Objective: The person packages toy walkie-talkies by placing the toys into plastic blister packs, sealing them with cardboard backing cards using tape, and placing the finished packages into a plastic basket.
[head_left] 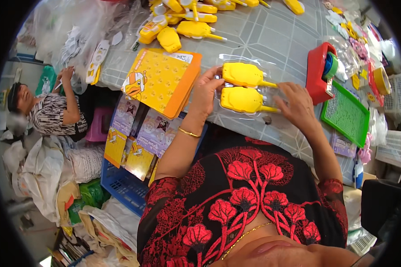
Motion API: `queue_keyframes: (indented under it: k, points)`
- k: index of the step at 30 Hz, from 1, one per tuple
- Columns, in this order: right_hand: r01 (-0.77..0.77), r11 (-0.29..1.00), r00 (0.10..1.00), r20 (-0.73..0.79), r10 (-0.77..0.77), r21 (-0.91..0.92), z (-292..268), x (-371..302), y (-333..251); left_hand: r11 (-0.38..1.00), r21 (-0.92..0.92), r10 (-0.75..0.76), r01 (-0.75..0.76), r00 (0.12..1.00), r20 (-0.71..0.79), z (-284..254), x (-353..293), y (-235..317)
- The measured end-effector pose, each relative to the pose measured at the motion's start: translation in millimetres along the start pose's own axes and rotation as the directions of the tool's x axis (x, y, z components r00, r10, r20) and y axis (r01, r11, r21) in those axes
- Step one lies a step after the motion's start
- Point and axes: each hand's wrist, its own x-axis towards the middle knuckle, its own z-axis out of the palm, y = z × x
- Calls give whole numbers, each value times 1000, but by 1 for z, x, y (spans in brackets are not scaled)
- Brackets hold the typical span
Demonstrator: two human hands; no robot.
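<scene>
Two yellow toy walkie-talkies, the upper (243,74) and the lower (241,99), lie side by side in a clear plastic blister tray (254,58) on the table before me. Their antennas point right. My left hand (205,92) grips the tray's left edge, its thumb and fingers closed at the end of the upper toy. At the tray's right side, by the antenna tips, my right hand (297,106) has its fingers apart and bent, with nothing visible in them. Whether its fingertips touch the plastic, I cannot tell.
A stack of yellow printed cards (160,82) stands left of the tray, with more yellow toys (194,30) behind it. A red tape dispenser (317,75) and green tray (346,113) are right. A blue crate (120,189) holds boxes. Another person (55,111) sits at left.
</scene>
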Motion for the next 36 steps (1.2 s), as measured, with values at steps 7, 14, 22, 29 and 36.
queue_keyframes:
  k: [7,14,22,29,36]
  points:
    - [34,954,993,-114,0,299,26,112,14,996,61,54,-57,998,44,8,5,-4]
    - [90,984,985,134,-112,155,96,228,10,990,27,139,-140,989,41,3,9,-3]
    - [67,996,997,31,-69,60,99,226,37,987,84,134,-136,991,29,6,1,-12]
    - [-24,905,997,72,-8,424,71,231,17,985,77,149,-152,988,48,18,-6,-6]
    - [412,893,884,159,-440,179,109,206,-110,125,840,771,-528,585,252,16,-43,15]
